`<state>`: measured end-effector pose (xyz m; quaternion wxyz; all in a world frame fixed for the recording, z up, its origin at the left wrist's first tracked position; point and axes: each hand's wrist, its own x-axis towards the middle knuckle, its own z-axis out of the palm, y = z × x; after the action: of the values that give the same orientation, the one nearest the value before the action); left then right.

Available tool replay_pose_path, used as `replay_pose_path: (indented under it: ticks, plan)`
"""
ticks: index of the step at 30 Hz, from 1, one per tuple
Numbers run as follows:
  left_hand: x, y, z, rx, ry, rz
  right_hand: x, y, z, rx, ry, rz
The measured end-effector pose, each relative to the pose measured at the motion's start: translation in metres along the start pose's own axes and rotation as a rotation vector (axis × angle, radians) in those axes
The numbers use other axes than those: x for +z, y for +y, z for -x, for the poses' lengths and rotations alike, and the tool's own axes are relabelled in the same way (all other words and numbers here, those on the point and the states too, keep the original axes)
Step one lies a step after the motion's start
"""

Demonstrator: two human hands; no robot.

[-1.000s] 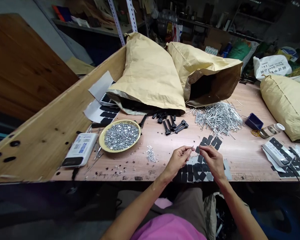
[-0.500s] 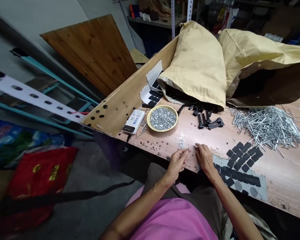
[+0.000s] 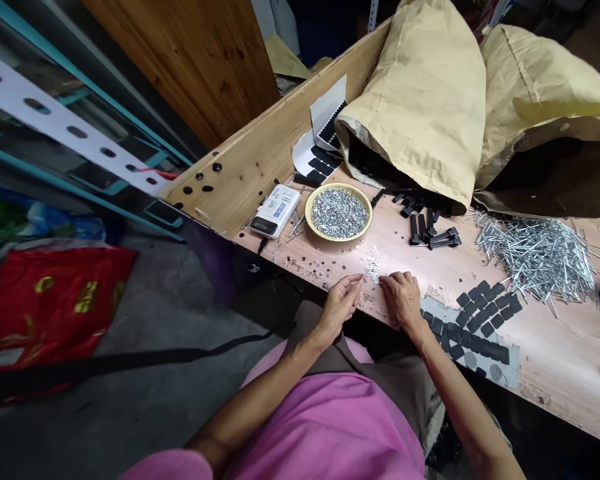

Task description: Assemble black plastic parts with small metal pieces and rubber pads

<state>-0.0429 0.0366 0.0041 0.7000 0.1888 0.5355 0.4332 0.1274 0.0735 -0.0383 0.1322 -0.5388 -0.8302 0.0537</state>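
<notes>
My left hand (image 3: pixel 343 300) is closed in a pinch at the table's front edge. A thin, shiny sliver, like one of the metal pins, shows at its fingertips. Close by on the right, my right hand (image 3: pixel 403 297) has its fingers bent down to the tabletop, thumb and forefinger together. Whatever is between them is too small to make out. Just beyond the fingertips lies a small patch of loose silver nuts (image 3: pixel 373 261). Behind it stands a yellow bowl (image 3: pixel 312 227) full of the same small metal pieces.
A heap of long metal pins (image 3: pixel 540 257) lies right. Black plastic parts (image 3: pixel 433 230) sit before two paper sacks (image 3: pixel 425 87). Black pads (image 3: pixel 490 307) lie near the front edge. A white power bank (image 3: pixel 276 210) is beside the bowl, along a wooden side board (image 3: pixel 260 150).
My right hand has moved in toward the nuts, and its fingers have bent down beside them. My left hand keeps its pinch. The view has tilted down.
</notes>
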Motion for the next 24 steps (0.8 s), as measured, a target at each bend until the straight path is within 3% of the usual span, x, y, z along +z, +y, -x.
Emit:
replay_pose_path:
  ticks: [4,7,12,15,24]
  plan:
    - [-0.001,0.001,-0.002,-0.022,-0.039,-0.042,0.000,-0.004,-0.001,0.065,-0.015,-0.107]
    - [0.004,0.002,-0.002,-0.042,-0.103,-0.075,-0.007,-0.005,0.002,0.168,0.065,-0.361]
    - [0.024,0.001,-0.001,-0.019,-0.204,-0.126,-0.031,-0.011,0.005,0.482,0.263,-0.849]
    - [0.036,-0.001,0.000,0.029,-0.261,-0.140,-0.045,-0.016,0.008,0.556,0.298,-1.058]
    - [0.051,-0.007,0.000,0.260,-0.380,-0.277,-0.060,-0.018,0.027,0.606,0.464,-1.131]
